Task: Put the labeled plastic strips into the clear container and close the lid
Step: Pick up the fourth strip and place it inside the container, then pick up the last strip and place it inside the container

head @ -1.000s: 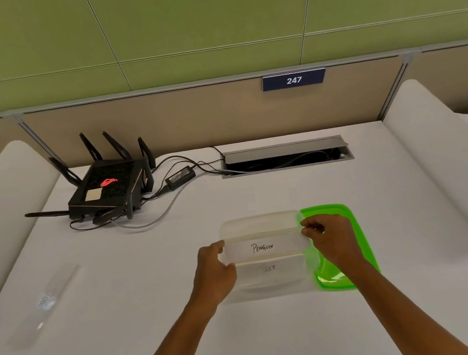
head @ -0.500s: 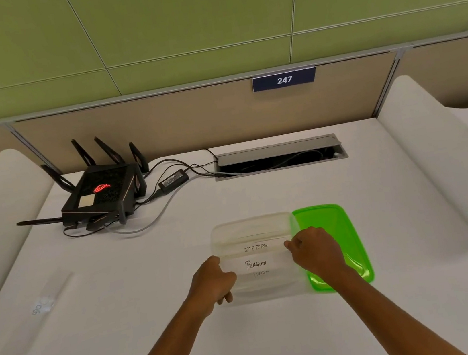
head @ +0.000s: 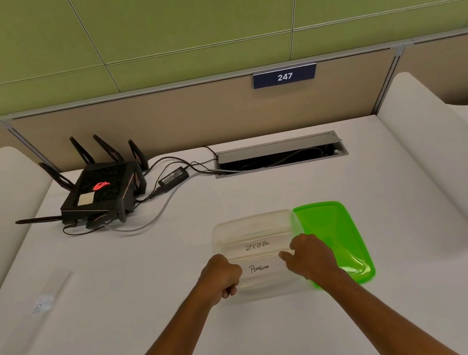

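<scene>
White desk [head: 382, 216]: both hands hold "PENGUIN" strip [head: 260, 268].

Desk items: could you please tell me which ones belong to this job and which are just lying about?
Job: clear container, PENGUIN strip, ZEBRA strip, green lid, loose strip, left hand, right hand.
Lying about: router, power adapter, cable hatch, number sign.

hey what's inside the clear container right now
Inside the clear container lie the ZEBRA strip and the PENGUIN strip. Anything beneath them is hidden.
</scene>
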{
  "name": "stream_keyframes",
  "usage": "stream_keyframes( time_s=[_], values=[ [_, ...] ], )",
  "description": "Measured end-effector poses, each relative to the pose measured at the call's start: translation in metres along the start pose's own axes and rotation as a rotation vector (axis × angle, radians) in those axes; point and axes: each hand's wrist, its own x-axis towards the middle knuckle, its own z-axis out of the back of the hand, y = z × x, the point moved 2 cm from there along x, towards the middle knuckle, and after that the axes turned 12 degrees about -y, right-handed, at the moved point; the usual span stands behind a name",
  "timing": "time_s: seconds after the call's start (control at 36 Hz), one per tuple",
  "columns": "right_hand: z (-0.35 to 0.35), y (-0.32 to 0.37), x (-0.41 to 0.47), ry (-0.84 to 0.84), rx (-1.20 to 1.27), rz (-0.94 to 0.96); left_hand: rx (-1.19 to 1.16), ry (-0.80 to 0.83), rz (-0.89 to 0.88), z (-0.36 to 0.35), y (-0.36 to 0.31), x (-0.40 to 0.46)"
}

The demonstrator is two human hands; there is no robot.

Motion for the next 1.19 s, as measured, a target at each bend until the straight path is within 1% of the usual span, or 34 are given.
stream_keyframes(
  time_s=[0.11, 0.31, 0.44, 0.53, 0.64, 0.78, 0.89, 1.0, 1.19],
  values=[
    [0.000, 0.000, 0.000, 0.013, 0.001, -0.032, -0.071, 0.031, 0.010, 0.003, -0.001, -0.002],
    [-0.001, 0.001, 0.001, 0.003, 0.071, -0.124, -0.159, 0.061, 0.019, 0.009, 0.004, -0.006],
    [0.003, 0.012, -0.001, -0.121, 0.064, -0.143, -0.198, 0.062, -0.020, 0.019, 0.012, -0.006],
    [0.004, 0.026, -0.003, -0.213, 0.060, -0.095, -0.222, -0.018, -0.093, 0.031, 0.022, -0.002],
    [-0.001, 0.052, -0.010, -0.344, 0.156, 0.014, -0.232, -0.166, -0.166, 0.057, 0.039, 0.005],
    [-0.016, 0.094, -0.024, -0.403, 0.286, 0.189, -0.211, -0.312, -0.213, 0.095, 0.075, 0.022],
    [-0.038, 0.133, -0.040, -0.383, 0.322, 0.322, -0.169, -0.415, -0.235, 0.127, 0.113, 0.040],
    [-0.064, 0.170, -0.055, -0.297, 0.318, 0.428, -0.111, -0.516, -0.227, 0.158, 0.157, 0.060],
    [-0.112, 0.223, -0.081, -0.150, 0.309, 0.512, -0.042, -0.734, -0.220, 0.215, 0.229, 0.080]
  ],
)
